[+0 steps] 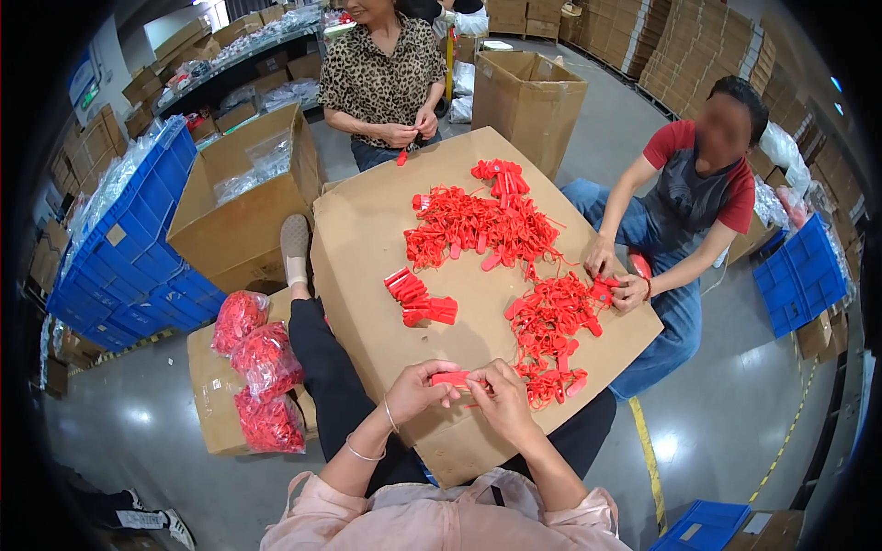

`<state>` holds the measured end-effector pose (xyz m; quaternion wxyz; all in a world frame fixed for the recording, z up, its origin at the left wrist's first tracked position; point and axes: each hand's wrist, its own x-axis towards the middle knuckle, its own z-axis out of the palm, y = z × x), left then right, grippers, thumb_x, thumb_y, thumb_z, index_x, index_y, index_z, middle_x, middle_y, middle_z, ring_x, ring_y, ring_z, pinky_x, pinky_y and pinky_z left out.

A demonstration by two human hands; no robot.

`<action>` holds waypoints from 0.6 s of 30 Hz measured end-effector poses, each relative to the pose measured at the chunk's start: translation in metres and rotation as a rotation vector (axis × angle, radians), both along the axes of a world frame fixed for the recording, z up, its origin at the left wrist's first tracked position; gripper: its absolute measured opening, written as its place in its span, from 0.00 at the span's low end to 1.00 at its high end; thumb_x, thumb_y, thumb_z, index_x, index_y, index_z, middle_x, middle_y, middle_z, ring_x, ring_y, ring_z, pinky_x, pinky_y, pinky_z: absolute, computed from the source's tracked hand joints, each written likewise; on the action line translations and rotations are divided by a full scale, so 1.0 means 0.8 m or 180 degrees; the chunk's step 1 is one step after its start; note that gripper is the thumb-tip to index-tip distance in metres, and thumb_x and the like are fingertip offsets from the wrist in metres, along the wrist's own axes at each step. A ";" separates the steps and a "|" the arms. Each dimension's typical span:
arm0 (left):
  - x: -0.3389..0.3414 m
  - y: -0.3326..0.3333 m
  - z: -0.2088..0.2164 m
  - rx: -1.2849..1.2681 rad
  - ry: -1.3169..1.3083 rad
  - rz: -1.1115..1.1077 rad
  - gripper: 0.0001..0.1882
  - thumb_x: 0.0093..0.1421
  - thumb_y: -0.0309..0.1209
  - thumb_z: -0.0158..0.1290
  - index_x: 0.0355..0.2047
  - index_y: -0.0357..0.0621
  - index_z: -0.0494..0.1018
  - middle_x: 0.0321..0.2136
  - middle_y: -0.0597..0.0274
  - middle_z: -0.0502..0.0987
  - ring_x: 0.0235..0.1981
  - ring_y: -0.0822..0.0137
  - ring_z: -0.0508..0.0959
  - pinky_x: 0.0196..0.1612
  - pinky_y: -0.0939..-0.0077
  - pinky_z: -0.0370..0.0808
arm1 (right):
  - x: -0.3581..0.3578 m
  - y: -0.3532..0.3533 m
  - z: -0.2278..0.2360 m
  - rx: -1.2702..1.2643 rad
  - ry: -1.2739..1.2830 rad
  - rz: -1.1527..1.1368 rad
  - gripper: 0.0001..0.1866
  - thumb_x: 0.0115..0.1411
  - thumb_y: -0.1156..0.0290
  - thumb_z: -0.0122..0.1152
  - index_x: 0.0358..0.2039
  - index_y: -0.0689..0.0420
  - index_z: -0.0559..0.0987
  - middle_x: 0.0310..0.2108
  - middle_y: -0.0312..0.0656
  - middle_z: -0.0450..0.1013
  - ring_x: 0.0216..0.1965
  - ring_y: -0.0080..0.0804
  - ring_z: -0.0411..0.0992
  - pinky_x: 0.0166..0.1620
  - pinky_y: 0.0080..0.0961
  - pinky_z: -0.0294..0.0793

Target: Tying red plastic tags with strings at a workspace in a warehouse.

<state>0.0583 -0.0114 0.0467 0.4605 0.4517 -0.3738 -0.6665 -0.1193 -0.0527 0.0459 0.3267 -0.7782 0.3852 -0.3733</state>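
Note:
Close to me at the cardboard table's near side, my left hand (419,393) and my right hand (502,397) grip a small, flat red plastic piece (450,378) between fingers and thumbs. Its exact kind is too small to make out. Farther up lies a neat stack of red plastic pieces (423,301). Right of my hands spreads a loose pile of red corded pieces (551,317), and a larger tangled heap (478,225) covers the far middle. Both piles show thin red cords. The cardboard sheet (367,248) underneath is brown.
Across the right corner, a seated co-worker (689,188) handles red pieces. Another person (390,83) stands at the far side. At left are clear bags of red pieces (266,358) on a carton, an open carton (243,193) and blue crates (129,230). A tall carton (528,101) stands behind.

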 end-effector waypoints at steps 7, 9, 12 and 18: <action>0.000 0.000 -0.002 0.0007 -0.0245 -0.0219 0.16 0.55 0.20 0.47 0.46 0.37 0.67 0.27 0.61 0.76 0.22 0.78 0.73 0.27 0.87 0.70 | -0.001 -0.001 0.004 -0.0271 0.0278 0.0020 0.04 0.47 0.74 0.59 0.26 0.57 0.75 0.23 0.41 0.66 0.25 0.38 0.68 0.31 0.33 0.66; -0.001 0.000 -0.005 -0.0023 -0.0233 -0.0251 0.16 0.54 0.19 0.45 0.45 0.33 0.66 0.28 0.60 0.75 0.23 0.77 0.73 0.27 0.86 0.71 | -0.001 0.000 0.006 -0.0259 0.0307 0.0048 0.04 0.47 0.74 0.59 0.26 0.57 0.75 0.23 0.41 0.66 0.25 0.38 0.68 0.31 0.33 0.66; -0.004 -0.001 -0.010 -0.0040 -0.0300 -0.0288 0.15 0.55 0.19 0.45 0.44 0.34 0.67 0.29 0.61 0.75 0.24 0.77 0.73 0.27 0.86 0.71 | 0.000 0.001 0.011 -0.0212 0.0348 0.0082 0.04 0.47 0.74 0.59 0.26 0.57 0.75 0.23 0.41 0.66 0.26 0.39 0.68 0.31 0.33 0.66; -0.007 -0.001 -0.014 -0.0411 -0.0662 -0.0361 0.19 0.53 0.18 0.44 0.47 0.34 0.62 0.31 0.60 0.74 0.29 0.76 0.75 0.28 0.83 0.72 | 0.006 0.004 0.012 -0.0487 0.0386 0.0168 0.05 0.47 0.73 0.59 0.26 0.57 0.76 0.23 0.41 0.66 0.28 0.38 0.68 0.33 0.32 0.66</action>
